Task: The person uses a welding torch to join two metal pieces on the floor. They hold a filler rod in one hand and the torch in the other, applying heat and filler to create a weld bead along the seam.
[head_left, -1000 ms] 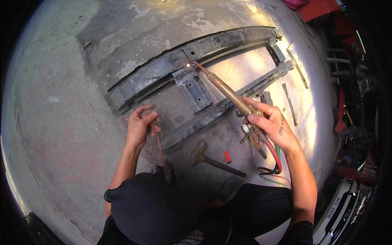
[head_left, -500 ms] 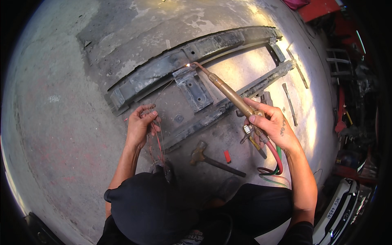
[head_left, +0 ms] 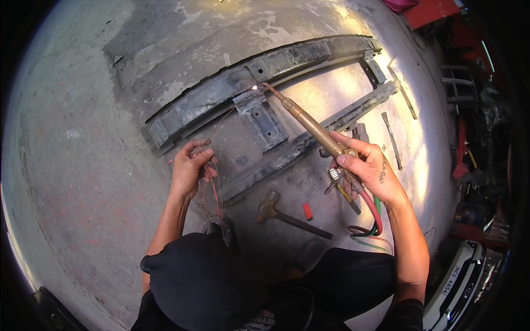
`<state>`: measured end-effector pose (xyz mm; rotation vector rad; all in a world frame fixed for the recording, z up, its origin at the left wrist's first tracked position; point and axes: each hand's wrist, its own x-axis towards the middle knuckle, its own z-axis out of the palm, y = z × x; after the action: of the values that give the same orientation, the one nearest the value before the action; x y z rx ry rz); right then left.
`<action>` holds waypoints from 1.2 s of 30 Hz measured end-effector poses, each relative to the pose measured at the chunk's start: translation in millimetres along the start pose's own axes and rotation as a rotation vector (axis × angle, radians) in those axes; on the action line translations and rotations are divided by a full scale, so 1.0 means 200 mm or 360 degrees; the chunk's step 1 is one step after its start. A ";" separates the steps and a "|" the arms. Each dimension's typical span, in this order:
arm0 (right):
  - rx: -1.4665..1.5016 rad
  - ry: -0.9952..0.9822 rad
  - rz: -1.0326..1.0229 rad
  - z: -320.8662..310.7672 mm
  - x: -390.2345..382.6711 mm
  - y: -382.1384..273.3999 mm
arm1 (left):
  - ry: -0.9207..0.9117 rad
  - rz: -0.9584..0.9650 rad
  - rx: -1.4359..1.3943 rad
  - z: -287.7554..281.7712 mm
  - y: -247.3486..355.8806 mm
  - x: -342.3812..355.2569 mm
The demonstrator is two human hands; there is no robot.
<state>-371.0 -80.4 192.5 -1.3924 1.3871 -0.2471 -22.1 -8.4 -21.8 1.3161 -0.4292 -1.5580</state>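
Observation:
My right hand (head_left: 364, 168) is closed round the valve end of a brass gas welding torch (head_left: 309, 128). Its bent copper tip points left, with a small bright flame (head_left: 254, 87) where a bracket plate (head_left: 262, 122) meets the long curved steel beam (head_left: 204, 91). Pinched in my left hand (head_left: 191, 166) is a bundle of thin coppery wire (head_left: 214, 190). One strand (head_left: 222, 120) runs from those fingers up toward the flame. Red and green hoses (head_left: 377, 212) hang from the torch below my right hand.
A hammer (head_left: 292, 216) and a red lighter-like piece (head_left: 307, 211) lie on the concrete before me. Right of the metal frame lie a thin metal rod (head_left: 392, 140) and another bar (head_left: 404, 94). Car parts and a bumper (head_left: 455, 287) crowd the right side.
The flame spot glows slightly larger and whiter. Both hands, the torch and the wire stay nearly where they were.

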 end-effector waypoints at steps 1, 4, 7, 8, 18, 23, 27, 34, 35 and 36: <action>0.0004 -0.0002 -0.0003 0.00 0.00 0.00 | 0.0002 -0.0002 0.0006 0.00 0.00 0.00; -0.0033 -0.0008 0.0042 -0.02 -0.01 -0.01 | -0.0019 0.0006 0.0015 0.01 0.00 0.01; 0.0010 -0.0039 0.0132 -0.01 -0.02 -0.06 | -0.0012 0.0005 0.0007 0.01 0.01 0.00; 0.0040 -0.0048 0.0164 -0.01 -0.02 -0.07 | -0.0017 0.0007 0.0006 0.01 0.01 0.00; 0.0074 -0.0030 0.0125 0.00 -0.02 -0.07 | -0.0019 0.0006 0.0009 0.01 0.00 0.01; 0.0068 -0.0035 0.0116 0.00 -0.02 -0.06 | -0.0016 0.0005 0.0008 0.01 0.00 0.01; 0.0081 -0.0033 0.0126 0.00 -0.02 -0.07 | -0.0014 0.0005 0.0006 0.01 0.00 0.01; 0.0085 -0.0030 0.0129 0.00 -0.02 -0.06 | -0.0005 0.0004 0.0025 0.01 0.00 0.02; 0.0085 -0.0032 0.0131 0.00 -0.02 -0.06 | -0.0005 0.0005 0.0023 0.00 0.00 0.02; 0.0080 -0.0033 0.0129 0.00 -0.02 -0.06 | -0.0006 0.0006 0.0022 0.00 0.00 0.02</action>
<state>-364.3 -80.6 204.0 -1.2912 1.4076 -0.2123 -22.2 -11.6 -23.7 1.3223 -0.4452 -1.5570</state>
